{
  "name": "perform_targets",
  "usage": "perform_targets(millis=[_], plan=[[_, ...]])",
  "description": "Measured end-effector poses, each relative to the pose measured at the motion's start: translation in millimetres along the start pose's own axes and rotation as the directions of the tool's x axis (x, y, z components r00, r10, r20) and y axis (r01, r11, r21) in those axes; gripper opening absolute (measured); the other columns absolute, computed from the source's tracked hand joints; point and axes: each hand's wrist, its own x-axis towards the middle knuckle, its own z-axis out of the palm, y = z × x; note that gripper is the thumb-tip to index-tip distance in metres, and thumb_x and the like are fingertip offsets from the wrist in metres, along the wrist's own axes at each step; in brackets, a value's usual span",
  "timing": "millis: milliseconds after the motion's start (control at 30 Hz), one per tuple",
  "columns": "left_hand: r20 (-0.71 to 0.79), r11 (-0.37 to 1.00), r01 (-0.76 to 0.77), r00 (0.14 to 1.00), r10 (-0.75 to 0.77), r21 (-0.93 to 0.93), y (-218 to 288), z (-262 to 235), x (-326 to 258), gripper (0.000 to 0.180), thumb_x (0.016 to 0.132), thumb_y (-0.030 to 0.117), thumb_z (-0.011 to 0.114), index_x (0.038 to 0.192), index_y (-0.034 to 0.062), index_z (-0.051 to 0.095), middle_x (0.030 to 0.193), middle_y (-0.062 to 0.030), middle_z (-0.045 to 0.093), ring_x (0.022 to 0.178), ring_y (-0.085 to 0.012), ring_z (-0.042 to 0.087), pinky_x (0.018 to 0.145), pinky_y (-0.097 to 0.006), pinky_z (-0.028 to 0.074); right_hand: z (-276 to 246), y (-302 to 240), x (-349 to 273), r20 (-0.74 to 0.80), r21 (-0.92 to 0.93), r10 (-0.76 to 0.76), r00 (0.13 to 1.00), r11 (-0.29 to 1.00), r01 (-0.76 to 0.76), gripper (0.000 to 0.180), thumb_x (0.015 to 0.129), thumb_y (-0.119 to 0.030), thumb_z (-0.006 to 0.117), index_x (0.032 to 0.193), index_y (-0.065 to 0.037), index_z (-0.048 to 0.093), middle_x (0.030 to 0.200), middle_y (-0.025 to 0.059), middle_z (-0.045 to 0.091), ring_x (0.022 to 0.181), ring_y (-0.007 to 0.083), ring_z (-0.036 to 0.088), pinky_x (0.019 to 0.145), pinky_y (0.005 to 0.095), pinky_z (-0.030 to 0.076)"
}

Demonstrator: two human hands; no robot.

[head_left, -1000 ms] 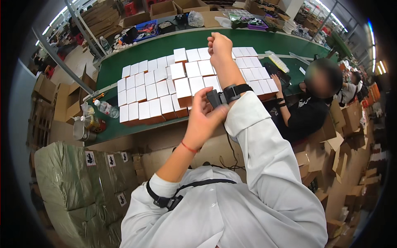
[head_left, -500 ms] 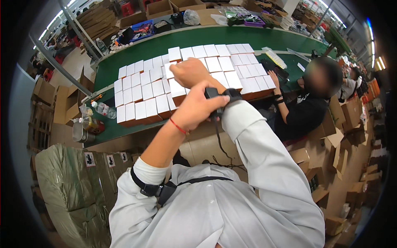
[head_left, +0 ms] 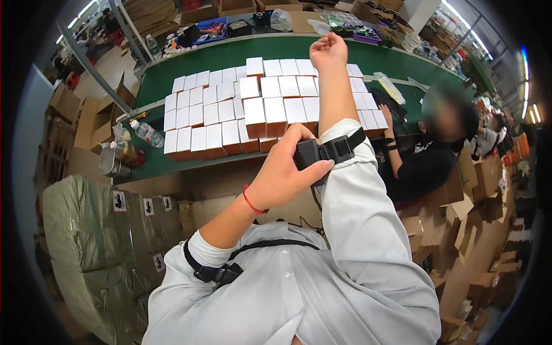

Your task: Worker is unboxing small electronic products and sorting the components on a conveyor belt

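1. Black, box-shaped plastic device (head_left: pixel 308 153) on a black strap (head_left: pixel 356 139) around the rolled white right sleeve (head_left: pixel 359 201), nearer the person than the white-topped, orange-sided boxes (head_left: pixel 255 109).
2. Left hand (head_left: pixel 286 171): thumb and fingers grip the device.
3. Right hand (head_left: pixel 329 53): beyond the boxes, fingers curled; cannot tell how tightly.

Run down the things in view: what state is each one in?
Left hand: closed on black device
Right hand: partly curled, holding nothing visible
Strap: around right sleeve
White-topped boxes: closed, in rows
Clear bottle: capped
Carton at left: open
Green bale: wrapped
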Motion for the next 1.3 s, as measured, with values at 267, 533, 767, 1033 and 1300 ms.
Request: perform_targets(millis=[267, 533, 767, 1033, 1300], plan=[[0.219, 0.827, 0.205, 0.970, -0.102, -0.524, -79, -9, -26, 0.043, 0.095, 0.025, 0.081, 0.120, 0.0094, 0.049, 0.111, -0.0022, 0.060, 0.098, -0.0140, 0.066, 0.088, -0.034, 0.057, 46, 0, -32, 0.111, 0.464, 0.077, 0.991, 0.878, -0.120, 0.018, 0.103, -0.018, 0.054, 0.092, -0.004, 0.056, 0.083, 0.0059, 0.059, 0.061, 0.0132, 0.058, 0.055, 0.0233, 0.057], [0.525, 0.497, 0.409, 0.844, 0.114, -0.765, -78, -18, -8, 0.044, 0.097, 0.019, 0.077, 0.131, 0.0082, 0.051, 0.118, -0.0055, 0.063, 0.104, -0.0139, 0.065, 0.090, -0.035, 0.055, 87, -11, -7, 0.563, 0.466, -0.246, 0.789, 0.883, -0.057, 0.024, 0.104, -0.023, 0.061, 0.088, -0.005, 0.064, 0.091, 0.0170, 0.073, 0.078, 0.0228, 0.069, 0.071, 0.0327, 0.058], [0.236, 0.856, 0.335, 0.937, -0.258, -0.393, -24, -1, -28, 0.032, 0.097, 0.019, 0.078, 0.114, 0.0063, 0.055, 0.098, 0.0003, 0.062, 0.089, -0.0064, 0.059, 0.077, -0.025, 0.051, -58, 92, -59, 0.968, 0.051, 0.246, 0.045, -0.368, 0.929, 0.020, 0.089, -0.011, 0.074, 0.108, -0.011, 0.067, 0.099, 0.0066, 0.069, 0.078, 0.0267, 0.069, 0.071, 0.0384, 0.056], [0.235, 0.758, 0.406, 0.914, -0.332, -0.511, -8, 10, -6, 0.034, 0.097, 0.020, 0.078, 0.116, 0.0044, 0.055, 0.101, -0.0039, 0.065, 0.081, -0.0086, 0.063, 0.068, -0.027, 0.052, -100, 91, -55, 0.543, 0.569, 0.785, -0.300, -0.081, 0.818, 0.023, 0.083, -0.014, 0.068, 0.106, -0.013, 0.062, 0.109, 0.0031, 0.064, 0.087, 0.0210, 0.067, 0.079, 0.0354, 0.054], [0.227, 0.893, 0.240, 0.960, -0.161, -0.382, 7, 17, -5, 0.033, 0.097, 0.018, 0.077, 0.117, 0.0063, 0.053, 0.108, -0.0014, 0.061, 0.102, -0.0076, 0.057, 0.088, -0.028, 0.050, -78, 27, 61, 0.349, -0.818, -0.327, 0.878, 0.352, 0.456, 0.009, 0.099, -0.011, 0.063, 0.100, -0.006, 0.071, 0.089, 0.0084, 0.072, 0.075, 0.0185, 0.068, 0.068, 0.0372, 0.057]])
